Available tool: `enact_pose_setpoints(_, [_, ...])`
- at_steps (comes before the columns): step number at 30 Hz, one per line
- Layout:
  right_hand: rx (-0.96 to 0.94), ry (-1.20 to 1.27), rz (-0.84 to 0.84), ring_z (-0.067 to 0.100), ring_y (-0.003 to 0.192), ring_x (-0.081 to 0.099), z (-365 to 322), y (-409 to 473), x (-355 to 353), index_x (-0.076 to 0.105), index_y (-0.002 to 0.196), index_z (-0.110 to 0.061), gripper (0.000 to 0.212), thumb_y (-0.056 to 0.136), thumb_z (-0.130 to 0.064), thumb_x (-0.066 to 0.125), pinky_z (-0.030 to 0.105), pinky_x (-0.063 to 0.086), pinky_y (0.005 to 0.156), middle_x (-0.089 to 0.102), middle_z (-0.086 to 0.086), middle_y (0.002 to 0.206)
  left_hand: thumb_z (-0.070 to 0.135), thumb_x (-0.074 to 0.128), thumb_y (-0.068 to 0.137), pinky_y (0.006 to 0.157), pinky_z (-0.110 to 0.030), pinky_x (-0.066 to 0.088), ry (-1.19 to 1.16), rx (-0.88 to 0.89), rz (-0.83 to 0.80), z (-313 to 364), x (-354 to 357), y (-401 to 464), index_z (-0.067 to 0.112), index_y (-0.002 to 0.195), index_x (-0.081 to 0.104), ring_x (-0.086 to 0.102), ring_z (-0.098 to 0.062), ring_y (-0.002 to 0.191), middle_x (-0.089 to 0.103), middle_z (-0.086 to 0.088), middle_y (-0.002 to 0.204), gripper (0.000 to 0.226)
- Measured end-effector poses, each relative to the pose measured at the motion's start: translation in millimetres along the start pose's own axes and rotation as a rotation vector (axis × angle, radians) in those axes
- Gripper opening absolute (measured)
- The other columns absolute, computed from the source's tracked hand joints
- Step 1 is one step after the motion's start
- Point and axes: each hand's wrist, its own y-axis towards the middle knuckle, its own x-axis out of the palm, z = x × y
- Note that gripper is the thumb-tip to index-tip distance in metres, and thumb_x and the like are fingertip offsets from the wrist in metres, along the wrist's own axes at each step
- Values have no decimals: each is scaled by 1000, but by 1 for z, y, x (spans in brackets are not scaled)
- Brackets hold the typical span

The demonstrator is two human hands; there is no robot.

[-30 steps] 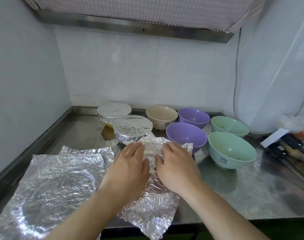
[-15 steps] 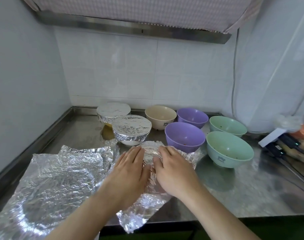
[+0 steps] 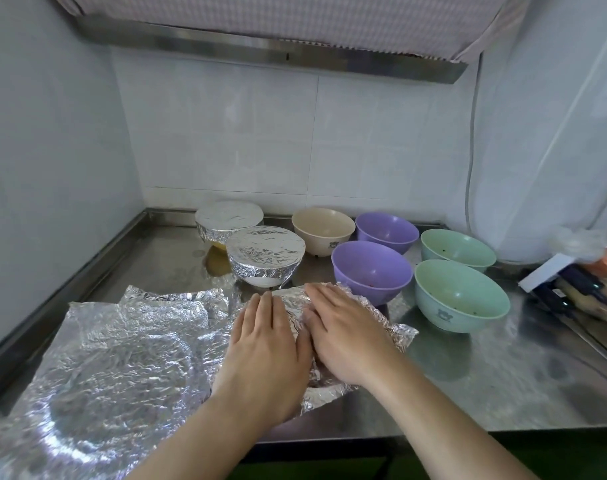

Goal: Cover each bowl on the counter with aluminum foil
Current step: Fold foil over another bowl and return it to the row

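My left hand (image 3: 264,344) and my right hand (image 3: 343,334) lie side by side, fingers straight, pressing a crumpled foil sheet (image 3: 381,327) down over a bowl that is hidden beneath it. Two foil-covered bowls (image 3: 265,252) (image 3: 229,216) stand behind, towards the back left. Uncovered bowls stand to the right: a cream bowl (image 3: 324,230), two purple bowls (image 3: 371,271) (image 3: 386,230) and two green bowls (image 3: 461,299) (image 3: 457,247).
Loose foil sheets (image 3: 115,358) are spread over the left of the steel counter (image 3: 485,382). Packaged items with a white box (image 3: 551,271) sit at the right edge. Walls close in the left and back; a range hood (image 3: 277,50) hangs overhead.
The foil sheet's near edge has been drawn in and folded down around the hidden bowl; both hands slid slightly towards me while pressing it.
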Motion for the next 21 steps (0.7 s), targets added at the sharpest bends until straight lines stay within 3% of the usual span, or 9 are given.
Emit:
enact_pose_setpoints(6, [46, 22, 45, 15, 155, 27, 1, 4, 11, 31, 162, -16, 68, 104, -45, 13, 34, 20, 128, 36, -2, 166, 47, -14, 90, 128, -39, -1, 97, 12, -10, 9, -3, 1, 2, 163, 3, 1, -29, 161, 6, -17, 173, 88])
enact_pose_setpoints(10, [108, 46, 70, 21, 150, 37, -1, -2, 11, 40, 157, -16, 52, 110, -36, 27, 36, 29, 124, 44, 0, 160, 55, -22, 88, 130, -40, 6, 77, 79, -35, -2, 1, 6, 4, 164, 5, 1, -28, 161, 6, -15, 173, 95])
enact_pose_setpoints(12, [137, 13, 42, 23, 149, 38, -1, -3, 9, 42, 154, -14, 56, 109, -39, 22, 40, 32, 122, 45, 1, 160, 62, -25, 88, 130, -39, 8, 69, 157, -45, -11, 0, 10, 7, 164, 11, 4, -26, 160, 10, -13, 172, 100])
enact_pose_setpoints(15, [135, 40, 37, 19, 152, 31, -2, 2, 6, 37, 156, -15, 53, 111, -39, 25, 38, 27, 125, 41, -1, 162, 64, -9, 91, 130, -33, 7, 11, 206, -37, -19, -4, 15, 10, 165, 11, 9, -20, 159, 16, -7, 172, 94])
enact_pose_setpoints(18, [53, 29, 35, 13, 161, 14, -4, 1, 4, 25, 166, -20, 55, 114, -39, 24, 36, 14, 130, 26, -7, 173, 63, -5, 91, 127, -26, -3, -8, 227, -41, -21, -7, 15, 12, 166, 9, 7, -16, 160, 14, -5, 173, 92])
enact_pose_setpoints(21, [59, 44, 25, 13, 161, 14, -2, 2, 7, 25, 167, -20, 56, 114, -40, 22, 36, 14, 130, 26, -7, 173, 53, -1, 96, 130, -33, 4, 7, 205, -14, -13, -8, 12, 6, 164, 15, 13, -23, 159, 21, -11, 170, 84])
